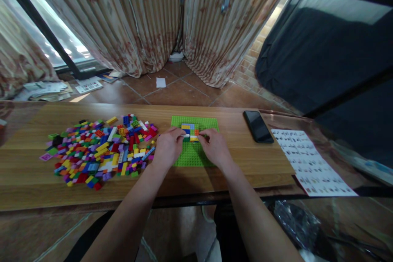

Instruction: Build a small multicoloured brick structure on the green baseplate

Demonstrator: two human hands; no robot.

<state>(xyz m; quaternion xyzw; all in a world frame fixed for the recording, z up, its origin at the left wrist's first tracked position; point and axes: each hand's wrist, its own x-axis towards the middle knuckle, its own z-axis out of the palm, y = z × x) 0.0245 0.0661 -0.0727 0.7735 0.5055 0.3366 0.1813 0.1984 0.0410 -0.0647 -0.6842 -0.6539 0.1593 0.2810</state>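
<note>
A green studded baseplate [196, 159] lies on the wooden table in front of me. On it is a small block of joined toy bricks [192, 127], with blue, yellow, light blue, green and orange parts. My left hand [170, 146] reaches in from the left, its thumb and forefinger closed on a small white brick [186, 135] at the block's left front. From the other side, my right hand [214, 146] has its fingertips pinched at the block's right edge, near an orange brick [197, 132]. Whatever is between those fingertips is too small to make out.
A wide pile of loose, mixed-colour bricks [102, 151] covers the table's left part. To the right lie a black phone [258, 127] and a printed sheet [310, 161] reaching over the table's edge. Behind the table hang patterned curtains [138, 20].
</note>
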